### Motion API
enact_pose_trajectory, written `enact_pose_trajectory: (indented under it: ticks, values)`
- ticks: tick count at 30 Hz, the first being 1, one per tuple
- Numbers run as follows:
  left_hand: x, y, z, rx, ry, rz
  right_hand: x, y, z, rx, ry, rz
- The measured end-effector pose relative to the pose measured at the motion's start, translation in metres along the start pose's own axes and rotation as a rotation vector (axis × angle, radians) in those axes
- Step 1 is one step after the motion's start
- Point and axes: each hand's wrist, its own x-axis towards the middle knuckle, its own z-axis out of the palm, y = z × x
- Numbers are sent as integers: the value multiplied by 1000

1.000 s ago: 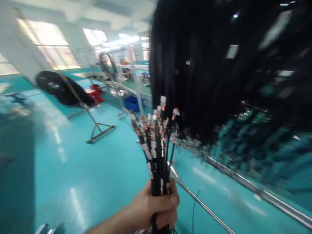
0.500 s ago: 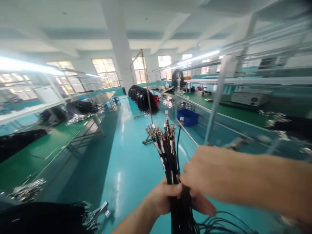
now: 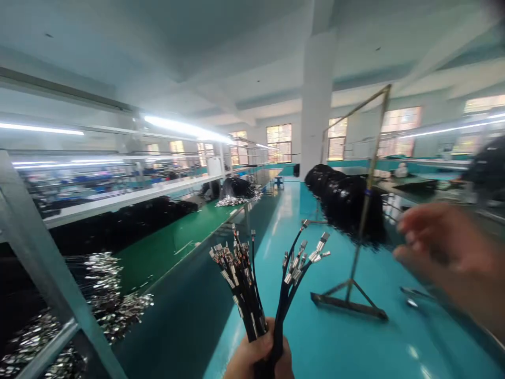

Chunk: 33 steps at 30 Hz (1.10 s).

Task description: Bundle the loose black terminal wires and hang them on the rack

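A bunch of black cables (image 3: 246, 302) is clasped by the left hand (image 3: 252, 351), split into two clumps above its fingers. The right hand (image 3: 445, 247) appears empty, fingers loosely parted. One handful seems gathered; heaps (image 3: 101, 272) are left ungathered on the surface (image 3: 152, 258) leftward, coils (image 3: 335, 195) on a rack (image 3: 367, 193) beyond the fingers.

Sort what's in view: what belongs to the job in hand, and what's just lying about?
In hand:
- black cables with metal ends, in the left grip
- right grip, blurred, apart from them

Seemingly just about:
- black bundles on a stand
- silvery-ended pile
- green table
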Motion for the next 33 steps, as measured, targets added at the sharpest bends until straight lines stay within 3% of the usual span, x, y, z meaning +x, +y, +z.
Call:
enact_pose_trajectory:
  ticks: [2,3,6,9,14,17,22,25,28,30,33]
  values:
    - [25,28,-33,79,96,26,23,38,80,311,-500,151]
    - [37,40,-48,120,136,33,33,47,123,450,-674,192]
    - [77,72,-92,246,260,32,65,53,238,684,-944,288]
    - [122,99,-141,300,364,26,109,60,319,730,-1053,311]
    - [211,150,-235,268,309,146,190,114,418,694,-1171,258]
    - [267,184,-289,259,301,189,244,142,470,698,-1119,246]
    - [347,242,-362,216,324,246,339,171,554,774,-1187,253]
    - [389,271,-405,220,391,281,394,200,604,811,-1214,142]
    - [431,299,-444,222,537,331,445,244,657,873,-1175,-7]
    - [461,319,-462,242,650,393,468,270,696,892,-1274,5]
    - [507,357,-478,325,779,424,479,286,750,864,-1592,95]
